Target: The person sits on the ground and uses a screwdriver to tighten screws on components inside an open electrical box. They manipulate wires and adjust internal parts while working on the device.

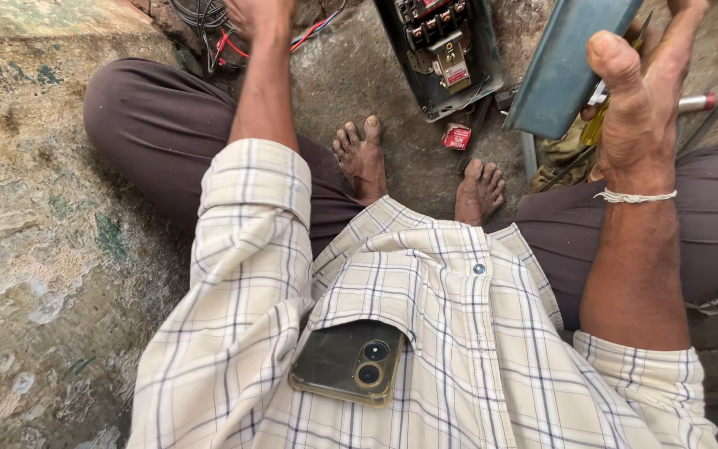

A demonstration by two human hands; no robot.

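Note:
My left hand (258, 15) reaches forward to the top edge of the view, beside a bundle of black, red and blue wires (209, 21); its fingers are cut off by the frame. My right hand (637, 108) is raised at the right and grips a grey-blue metal cover (563, 62), thumb pressed against its edge. A yellow-handled screwdriver (595, 126) sits in the same palm. An open dark electrical switch box (446, 54) with terminals lies on the concrete floor between the two hands.
I sit cross-legged with my bare feet (363, 158) in front of me. A small red part (457, 136) lies below the box. A metal rod with a red tip (698, 102) shows behind my right hand. A phone (349, 362) sits in my shirt pocket.

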